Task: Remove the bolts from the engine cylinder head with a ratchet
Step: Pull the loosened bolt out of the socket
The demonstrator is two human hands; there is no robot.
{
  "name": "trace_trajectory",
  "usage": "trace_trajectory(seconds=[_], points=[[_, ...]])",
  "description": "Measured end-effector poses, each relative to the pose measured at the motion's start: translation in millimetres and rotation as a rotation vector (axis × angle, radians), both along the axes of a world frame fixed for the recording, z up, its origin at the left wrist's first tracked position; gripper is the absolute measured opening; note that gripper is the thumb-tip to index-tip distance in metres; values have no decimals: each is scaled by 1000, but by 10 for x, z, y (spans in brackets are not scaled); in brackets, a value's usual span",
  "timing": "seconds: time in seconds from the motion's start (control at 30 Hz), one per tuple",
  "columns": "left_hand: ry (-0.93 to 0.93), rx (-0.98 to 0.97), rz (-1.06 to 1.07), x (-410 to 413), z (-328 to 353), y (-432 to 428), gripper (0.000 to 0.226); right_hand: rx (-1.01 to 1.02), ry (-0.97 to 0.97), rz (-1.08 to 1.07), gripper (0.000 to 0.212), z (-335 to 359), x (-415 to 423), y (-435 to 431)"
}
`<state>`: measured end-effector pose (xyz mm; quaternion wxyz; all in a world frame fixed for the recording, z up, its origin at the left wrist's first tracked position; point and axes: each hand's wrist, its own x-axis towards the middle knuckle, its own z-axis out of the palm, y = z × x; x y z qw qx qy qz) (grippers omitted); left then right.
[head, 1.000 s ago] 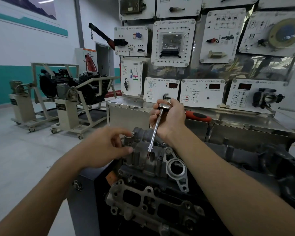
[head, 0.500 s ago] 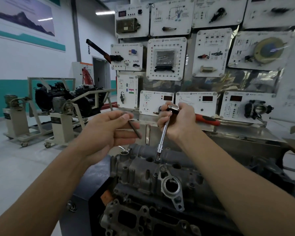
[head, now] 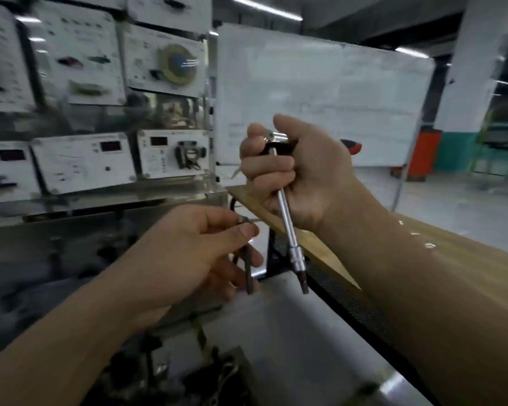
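My right hand [head: 302,174] grips the ratchet [head: 288,218] near its head. Its silver extension and dark bit point down and hang in the air, touching nothing. My left hand [head: 194,253] pinches a long dark bolt [head: 248,273] between thumb and fingers, just left of the ratchet's tip. The bolt hangs down from my fingers. Only a dark, blurred corner of the engine cylinder head [head: 217,376] shows at the bottom edge, below both hands.
A wooden tabletop [head: 452,259] with a black mesh side runs along the right, with small nuts lying on it. White instrument panels [head: 82,162] stand on a steel bench at the left. A whiteboard [head: 320,98] stands behind my hands. Grey floor lies beneath.
The view has swung right, off the cylinder head. My left hand lifted a bolt out and carried it rightwards. My right hand raised the ratchet off the head.
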<state>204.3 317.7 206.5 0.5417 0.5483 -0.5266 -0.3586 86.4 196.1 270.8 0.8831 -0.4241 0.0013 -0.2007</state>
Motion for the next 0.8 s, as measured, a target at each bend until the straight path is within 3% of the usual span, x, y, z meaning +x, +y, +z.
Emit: trace_trajectory(seconds=[0.13, 0.3, 0.4, 0.5, 0.6, 0.7, 0.8], points=[[-124, 46, -150, -958, -437, -1027, 24, 112, 102, -288, 48, -624, -1070, -664], [-226, 180, -196, -1862, -1058, -2120, 25, 328, 77, -551, 39, -1204, -2287, -1365], [-443, 206, -133, -2124, -1350, -2735, 23, 463, 27, -686, 31, -1526, -2712, -1630], [-721, 225, -52, -2191, -1523, -3217, 20, 568, -12, -758, 29, -1830, -2844, -1868], [-851, 256, -18, -2166, -1607, -3476, 12, 615, 2, -770, 22, -2047, -2754, -2091], [-823, 234, 13, -2134, -1688, -3600, 5, 631, 40, -775, 24, -2159, -2542, -2304], [-755, 227, -9, -2131, -1823, -3602, 17, 651, 62, -795, 31, -2195, -2370, -2472]])
